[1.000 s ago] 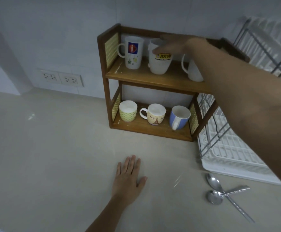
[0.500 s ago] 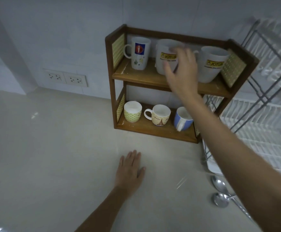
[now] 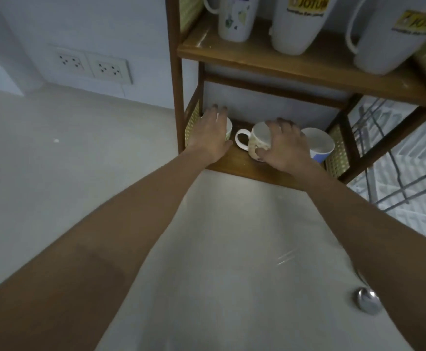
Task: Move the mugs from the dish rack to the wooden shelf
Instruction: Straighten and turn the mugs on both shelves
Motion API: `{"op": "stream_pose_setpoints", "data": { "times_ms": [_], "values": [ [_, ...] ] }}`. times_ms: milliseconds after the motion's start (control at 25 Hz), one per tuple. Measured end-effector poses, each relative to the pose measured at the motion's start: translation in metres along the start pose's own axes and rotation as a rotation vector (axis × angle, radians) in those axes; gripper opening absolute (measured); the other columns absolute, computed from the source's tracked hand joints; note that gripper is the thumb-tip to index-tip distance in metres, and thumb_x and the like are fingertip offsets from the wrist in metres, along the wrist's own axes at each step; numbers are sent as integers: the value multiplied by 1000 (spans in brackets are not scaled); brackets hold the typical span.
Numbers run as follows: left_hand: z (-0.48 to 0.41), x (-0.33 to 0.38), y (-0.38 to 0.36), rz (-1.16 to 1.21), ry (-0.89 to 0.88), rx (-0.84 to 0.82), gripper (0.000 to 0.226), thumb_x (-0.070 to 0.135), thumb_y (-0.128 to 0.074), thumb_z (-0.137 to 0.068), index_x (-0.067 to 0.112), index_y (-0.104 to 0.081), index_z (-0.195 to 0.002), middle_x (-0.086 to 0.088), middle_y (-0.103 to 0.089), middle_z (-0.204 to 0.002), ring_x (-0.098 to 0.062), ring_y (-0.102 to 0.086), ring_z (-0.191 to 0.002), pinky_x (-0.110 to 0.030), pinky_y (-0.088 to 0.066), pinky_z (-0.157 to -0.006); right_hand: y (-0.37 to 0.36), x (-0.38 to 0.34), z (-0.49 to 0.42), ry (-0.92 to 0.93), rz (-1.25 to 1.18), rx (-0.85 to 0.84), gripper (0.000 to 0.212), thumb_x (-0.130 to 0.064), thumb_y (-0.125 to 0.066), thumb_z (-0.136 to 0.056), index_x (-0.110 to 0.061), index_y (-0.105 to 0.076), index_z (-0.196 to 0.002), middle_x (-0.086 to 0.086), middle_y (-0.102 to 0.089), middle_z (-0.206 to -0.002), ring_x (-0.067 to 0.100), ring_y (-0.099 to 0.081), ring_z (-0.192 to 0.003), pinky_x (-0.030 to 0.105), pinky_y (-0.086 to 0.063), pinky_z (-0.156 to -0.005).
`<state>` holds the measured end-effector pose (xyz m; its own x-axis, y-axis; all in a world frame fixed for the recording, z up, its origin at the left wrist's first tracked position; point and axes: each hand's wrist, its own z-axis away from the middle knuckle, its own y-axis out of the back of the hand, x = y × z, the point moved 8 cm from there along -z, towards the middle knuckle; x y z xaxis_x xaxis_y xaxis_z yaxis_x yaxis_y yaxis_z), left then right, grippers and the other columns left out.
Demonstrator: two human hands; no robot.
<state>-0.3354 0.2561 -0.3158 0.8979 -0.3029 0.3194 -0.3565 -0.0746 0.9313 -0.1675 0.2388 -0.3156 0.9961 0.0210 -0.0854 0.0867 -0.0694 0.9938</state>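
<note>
The wooden shelf [image 3: 262, 62] fills the upper right of the head view. Its top board carries three tall white mugs: a picture mug [image 3: 234, 19] and two with yellow logos [image 3: 299, 24] [image 3: 394, 39]. On the bottom board, my left hand [image 3: 210, 134] covers the small green-patterned cup [image 3: 228, 129] at the left end. My right hand [image 3: 284, 145] grips the cream mug with the white handle [image 3: 253, 140] in the middle. A blue mug [image 3: 319, 145] stands just right of that hand.
The white dish rack [image 3: 414, 158] with grey wire frame stands right of the shelf. A metal spoon [image 3: 367, 304] lies on the pale counter at the lower right. Two wall sockets [image 3: 92, 64] sit left of the shelf.
My right hand dropped from the top board's mugs to the cream mug below. My left hand left the counter and reached onto the green cup. The camera moved much closer to the shelf.
</note>
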Motion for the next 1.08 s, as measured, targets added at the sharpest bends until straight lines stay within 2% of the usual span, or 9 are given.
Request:
{"op": "stream_pose_setpoints", "data": {
  "times_ms": [160,280,400,640,720,760,880,960,1080],
  "values": [
    [-25,-21,-23,-2,154,-213,85,49,-59,-86,14,-14,-149,-19,-24,-153,-37,-30,-137,-45,-34,-111,-21,8,-27,3,100,-150,89,-62,-59,-75,-28,-18,-146,10,-23,-155,36,-22,-138,51,-21,-110],
    [-32,-25,-20,21,125,-220,74,45,-63,-85,15,-30,-144,-17,-40,-143,-35,-45,-125,-44,-43,-102,-27,8,-35,8,107,-194,87,-64,-56,-78,-26,-17,-147,9,-25,-154,36,-27,-137,51,-23,-108],
    [-36,-27,-12,12,124,-229,74,46,-65,-82,15,-34,-141,-17,-44,-138,-36,-48,-121,-44,-46,-99,-21,9,-39,16,94,-180,83,-57,-59,-81,-23,-21,-146,12,-31,-151,38,-34,-132,51,-30,-104],
    [-39,-31,-7,43,230,-242,82,64,-53,-82,21,-25,-146,-23,-25,-150,-42,-35,-132,-50,-39,-106,-17,14,-44,-4,85,-160,86,-57,-69,-72,-20,-32,-139,17,-46,-134,39,-45,-119,48,-38,-93],
    [-51,-20,2,-6,123,-287,84,60,-56,-83,21,-21,-148,-21,-19,-154,-40,-30,-136,-49,-35,-109,-16,20,-48,8,58,-219,90,-53,-73,-70,-20,-29,-141,16,-44,-137,37,-44,-122,49,-38,-97],
    [-56,-8,3,-89,10,-380,86,55,-62,-82,23,-18,-149,-18,-18,-155,-39,-27,-138,-49,-34,-109,-14,23,-50,17,44,-247,91,-49,-75,-69,-20,-28,-141,15,-44,-138,37,-44,-122,50,-38,-98],
    [-53,6,-9,-534,-276,-683,108,31,-82,-71,28,-9,-151,-11,-20,-157,-34,-23,-141,-47,-33,-107,-16,24,-54,33,30,-286,91,-45,-79,-67,-16,-32,-140,15,-47,-135,34,-47,-119,48,-42,-95],
    [-50,5,-15,-703,-367,-702,111,15,-82,-70,32,-7,-150,-10,-22,-156,-33,-26,-140,-47,-38,-105,-18,22,-53,43,78,-262,89,-49,-79,-65,-14,-38,-137,15,-50,-131,34,-50,-114,44,-45,-91],
    [-54,8,-14,-653,-438,-675,103,16,-82,-70,30,-17,-149,-11,-35,-149,-33,-34,-135,-45,-41,-100,-15,21,-51,50,128,-207,85,-55,-76,-65,-13,-45,-133,16,-52,-126,34,-53,-108,41,-47,-84]
  ]
}}
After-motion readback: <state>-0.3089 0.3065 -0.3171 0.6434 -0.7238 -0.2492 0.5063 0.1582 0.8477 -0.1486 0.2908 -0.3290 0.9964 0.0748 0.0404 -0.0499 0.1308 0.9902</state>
